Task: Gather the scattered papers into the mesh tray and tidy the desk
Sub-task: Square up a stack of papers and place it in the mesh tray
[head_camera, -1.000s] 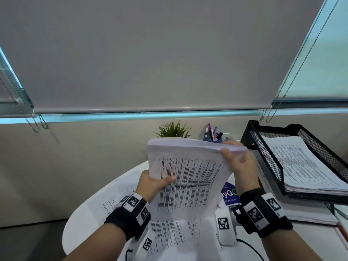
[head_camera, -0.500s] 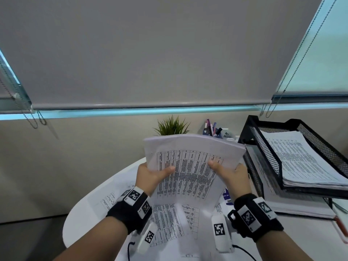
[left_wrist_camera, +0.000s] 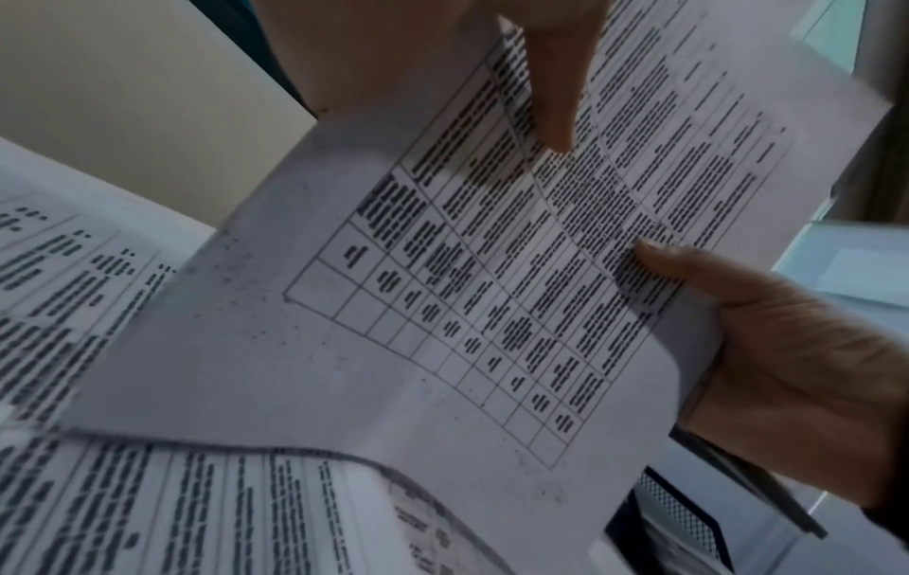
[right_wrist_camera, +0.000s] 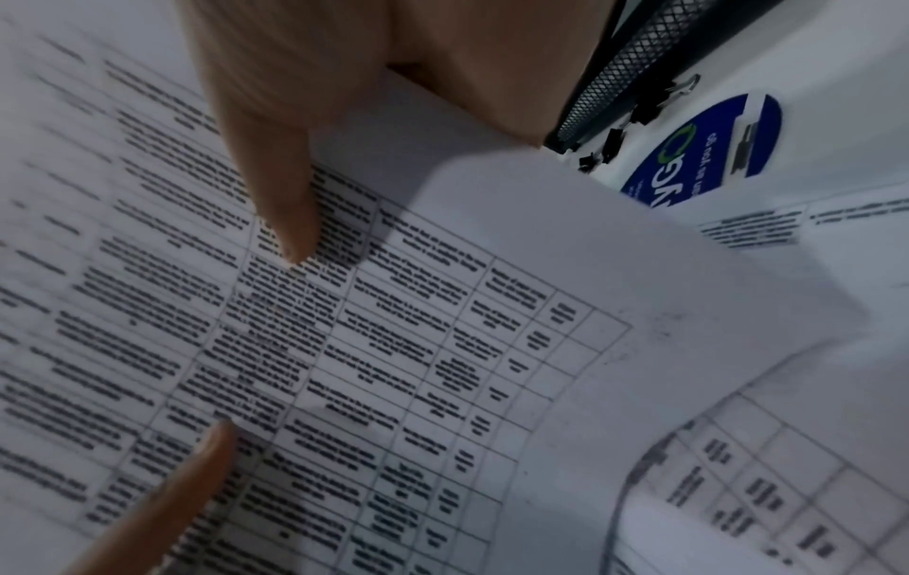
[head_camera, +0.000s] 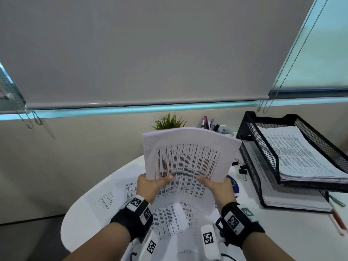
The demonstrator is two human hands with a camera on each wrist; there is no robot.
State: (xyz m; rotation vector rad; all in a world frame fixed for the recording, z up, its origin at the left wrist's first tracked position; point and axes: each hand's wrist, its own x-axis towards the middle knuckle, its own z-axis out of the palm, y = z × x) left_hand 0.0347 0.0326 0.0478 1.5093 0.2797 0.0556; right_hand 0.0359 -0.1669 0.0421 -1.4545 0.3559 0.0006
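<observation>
A stack of printed papers [head_camera: 188, 157] stands upright above the white desk [head_camera: 84, 219], held at its lower edge by both hands. My left hand [head_camera: 150, 183] grips the lower left, thumb on the front sheet. My right hand [head_camera: 216, 185] grips the lower right the same way. In the left wrist view the paper stack [left_wrist_camera: 443, 291] fills the frame with both thumbs on it; the right wrist view shows the paper stack [right_wrist_camera: 369, 350] likewise. More printed sheets [head_camera: 167, 219] lie loose on the desk below. A black mesh tray [head_camera: 263, 147] with two tiers stands at the right, papers in both.
Binder clips [head_camera: 242, 169] and a blue round sticker [head_camera: 233, 185] lie between the stack and the tray. A small green plant [head_camera: 168, 122] and a pen cup [head_camera: 211, 125] stand at the back. A red pen [head_camera: 337, 221] lies at the right edge.
My right hand has slid from the stack's upper right corner down to its lower right edge. The stack now stands straighter and fans wider; the left hand keeps its grip.
</observation>
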